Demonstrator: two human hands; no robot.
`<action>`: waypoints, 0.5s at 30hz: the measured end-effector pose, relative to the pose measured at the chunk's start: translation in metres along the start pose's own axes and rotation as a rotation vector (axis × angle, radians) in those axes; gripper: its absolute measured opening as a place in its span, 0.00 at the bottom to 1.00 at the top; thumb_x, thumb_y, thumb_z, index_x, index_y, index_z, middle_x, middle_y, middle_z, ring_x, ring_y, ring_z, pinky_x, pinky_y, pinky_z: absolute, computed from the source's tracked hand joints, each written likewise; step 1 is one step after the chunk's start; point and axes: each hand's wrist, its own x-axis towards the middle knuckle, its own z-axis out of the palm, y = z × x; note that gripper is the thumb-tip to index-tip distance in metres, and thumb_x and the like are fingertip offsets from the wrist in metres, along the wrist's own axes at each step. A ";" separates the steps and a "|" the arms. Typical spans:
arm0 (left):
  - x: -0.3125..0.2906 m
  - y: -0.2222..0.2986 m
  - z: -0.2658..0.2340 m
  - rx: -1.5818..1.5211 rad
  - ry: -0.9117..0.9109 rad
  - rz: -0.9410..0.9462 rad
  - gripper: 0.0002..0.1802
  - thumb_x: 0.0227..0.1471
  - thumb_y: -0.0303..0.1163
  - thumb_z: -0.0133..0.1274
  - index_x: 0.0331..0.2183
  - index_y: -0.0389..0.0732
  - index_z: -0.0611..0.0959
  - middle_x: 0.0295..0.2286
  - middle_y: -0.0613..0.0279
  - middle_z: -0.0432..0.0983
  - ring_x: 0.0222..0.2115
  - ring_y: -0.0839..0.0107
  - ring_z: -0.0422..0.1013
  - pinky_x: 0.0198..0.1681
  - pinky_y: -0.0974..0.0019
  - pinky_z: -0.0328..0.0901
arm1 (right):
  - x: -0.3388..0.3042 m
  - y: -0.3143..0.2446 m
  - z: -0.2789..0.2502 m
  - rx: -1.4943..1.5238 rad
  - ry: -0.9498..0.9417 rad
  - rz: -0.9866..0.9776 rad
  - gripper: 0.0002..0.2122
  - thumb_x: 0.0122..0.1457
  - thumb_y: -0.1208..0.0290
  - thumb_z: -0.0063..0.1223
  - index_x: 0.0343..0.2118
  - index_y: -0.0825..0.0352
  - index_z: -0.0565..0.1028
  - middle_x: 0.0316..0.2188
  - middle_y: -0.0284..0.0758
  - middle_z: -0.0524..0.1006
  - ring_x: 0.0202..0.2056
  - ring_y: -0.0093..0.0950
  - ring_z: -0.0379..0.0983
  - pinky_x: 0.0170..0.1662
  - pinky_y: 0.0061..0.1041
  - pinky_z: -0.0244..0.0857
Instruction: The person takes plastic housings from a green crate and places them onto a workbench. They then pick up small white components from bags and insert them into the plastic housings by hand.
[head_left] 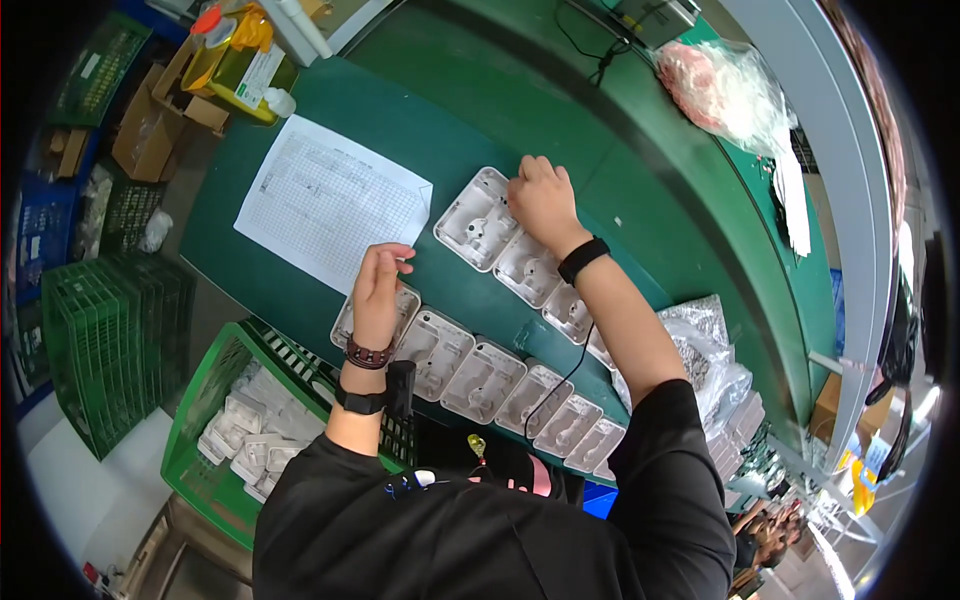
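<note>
My right hand (542, 205) is at the far row of white plastic housings, over the right edge of the end housing (478, 222). Its fingers are curled, and whatever they may grip is hidden. Behind it in the same row lies another open housing (528, 268), with more under my forearm. My left hand (378, 290) hovers by the first housing (408, 310) of the near row, partly covering it, fingers apart and nothing seen in them. Further open-topped housings (483, 382) stand side by side along the table's near edge.
A printed grid sheet (335, 200) lies on the green table. Beyond is a green conveyor belt (640, 160). A green crate (190, 440) of white parts stands at lower left, a yellow jug (235, 75) at the far left corner. Clear plastic bags (700, 360) sit right; a black cable (565, 380) crosses the near row.
</note>
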 end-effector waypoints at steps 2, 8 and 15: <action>-0.001 -0.007 -0.010 0.013 0.021 -0.018 0.19 0.59 0.42 0.33 0.33 0.39 0.74 0.32 0.65 0.72 0.29 0.79 0.65 0.31 0.75 0.58 | 0.001 -0.001 0.014 -0.033 -0.004 -0.013 0.01 0.38 0.73 0.52 0.17 0.59 0.73 0.24 0.30 0.65 0.33 0.27 0.64 0.32 0.27 0.56; -0.005 -0.019 -0.020 0.043 0.068 -0.091 0.18 0.59 0.41 0.33 0.32 0.39 0.74 0.31 0.66 0.71 0.29 0.79 0.64 0.31 0.76 0.57 | -0.002 -0.006 0.027 -0.165 0.026 -0.015 0.01 0.37 0.72 0.52 0.14 0.61 0.73 0.28 0.29 0.65 0.35 0.26 0.61 0.34 0.26 0.55; -0.003 -0.011 -0.002 0.030 0.025 -0.077 0.18 0.59 0.41 0.34 0.32 0.39 0.74 0.30 0.66 0.71 0.29 0.79 0.64 0.32 0.75 0.57 | 0.002 0.001 0.019 -0.129 -0.013 -0.043 0.02 0.38 0.71 0.51 0.15 0.61 0.75 0.31 0.28 0.66 0.37 0.25 0.61 0.38 0.26 0.54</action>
